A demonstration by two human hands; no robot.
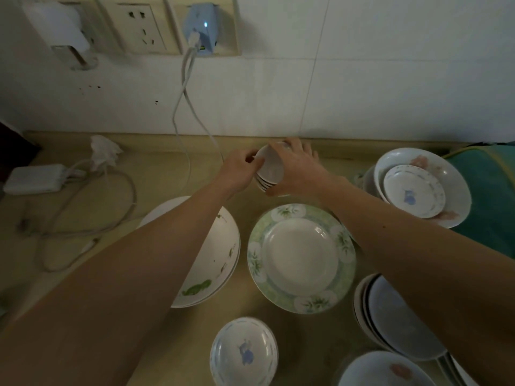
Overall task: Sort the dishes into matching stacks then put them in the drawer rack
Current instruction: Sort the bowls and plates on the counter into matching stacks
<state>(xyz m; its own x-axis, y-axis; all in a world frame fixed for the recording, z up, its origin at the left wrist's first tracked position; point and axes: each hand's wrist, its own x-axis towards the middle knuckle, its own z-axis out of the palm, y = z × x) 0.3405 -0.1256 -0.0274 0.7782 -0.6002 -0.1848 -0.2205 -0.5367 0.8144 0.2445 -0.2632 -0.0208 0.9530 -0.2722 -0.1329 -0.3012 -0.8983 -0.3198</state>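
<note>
Dishes crowd the near counter (328,338): a small blue-figured bowl (244,352), a stack of plates (401,319) at right, then a green-rimmed plate (301,257) beside a wide white bowl (214,263) under the left forearm. Farther back, both hands meet on a tilted stack of small bowls (269,171) near the wall (362,79) — left hand (238,169) pinches its left rim with curled fingers, right hand (295,168) wraps the right side, fingers spread over the far side and thumb under the base. Off to the right sits another bowl stack (423,188).

left hand (240,169) grip: fingers curled, arm outstretched | right hand (296,169) grip: fingers curled, arm outstretched
</note>
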